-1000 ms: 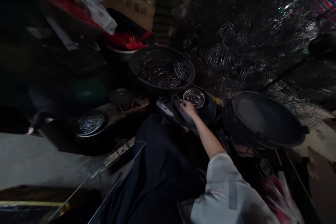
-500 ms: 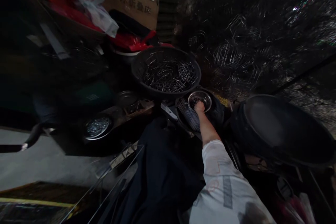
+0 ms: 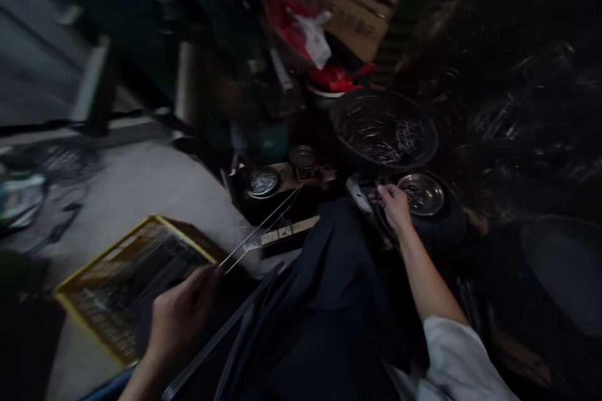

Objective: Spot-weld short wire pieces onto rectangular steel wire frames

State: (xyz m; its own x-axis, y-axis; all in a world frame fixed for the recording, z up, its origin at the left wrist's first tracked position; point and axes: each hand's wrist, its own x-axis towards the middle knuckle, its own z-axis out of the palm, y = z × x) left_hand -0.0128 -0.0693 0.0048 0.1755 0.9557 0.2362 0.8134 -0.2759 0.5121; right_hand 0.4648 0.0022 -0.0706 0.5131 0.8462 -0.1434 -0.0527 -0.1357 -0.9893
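Observation:
At the lower left, my left hand (image 3: 185, 304) is closed on a thin bent wire (image 3: 263, 229) that reaches up toward the small machine. My right hand (image 3: 395, 203) has its fingers pinched together beside the metal bowl (image 3: 426, 194); some small dark pieces seem to be at the fingertips, too blurred to name. A few small pieces lie in the bowl. Behind it stands a large dark basin (image 3: 430, 138) with many thin metal pieces. A small dish (image 3: 263, 182) of shiny bits is left of centre.
A yellow crate (image 3: 110, 247) holding wire pieces stands at the lower left. Cardboard (image 3: 352, 19) and red bags (image 3: 333, 78) are behind the basin. A large dark round container (image 3: 559, 269) is at the right, with shiny wire items beyond.
The view has swung left, bringing in the crate and my left hand with the wire. My right hand has come out of the metal bowl to its left side.

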